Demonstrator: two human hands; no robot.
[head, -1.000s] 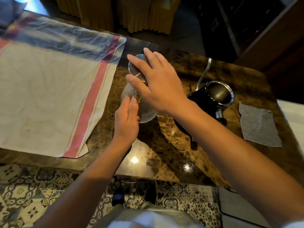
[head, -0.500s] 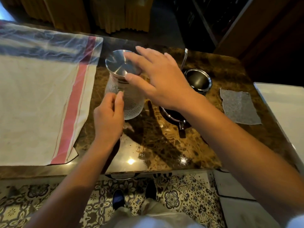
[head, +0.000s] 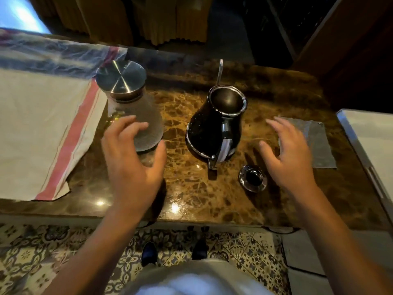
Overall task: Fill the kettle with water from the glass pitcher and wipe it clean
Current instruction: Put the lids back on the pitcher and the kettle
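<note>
Brown marbled stone forms the glossy tabletop (head: 191, 188), with patterned floor tiles below its near edge.

Head view, only view supplied:

- Textured clear glass pitcher with a brushed steel lid (head: 131, 107): stands upright at left-centre, lid on, just beside the red-striped cream cloth (head: 42, 128).
- Black gooseneck kettle with a chrome rim (head: 217, 126): stands upright at centre, mouth uncovered, thin spout pointing away from the person, handle facing the near edge.
- Small round chrome kettle lid with a black knob (head: 252, 180): lies on the tabletop just right of the handle.
- Grey square wiping cloth (head: 314, 143): lies flat at the right.

Left hand (head: 131, 167): fingers spread and loosely curved, cupped around the near side of the pitcher's lower body. Whether they touch the glass cannot be told; nothing is gripped.

Right hand (head: 291, 154): fingers spread, empty, hovering over the tabletop between the kettle and the grey cloth, partly covering the cloth's near-left corner.

Governing relation: the pitcher lies directly ahead of the left fingers, its long axis vertical, so the left hand is much the nearer. The kettle mouth lies to the pitcher's right. Pouring probably requires closing on the pitcher, then carrying and tipping it rightward; whether the steel lid must first come off cannot be told.
</note>
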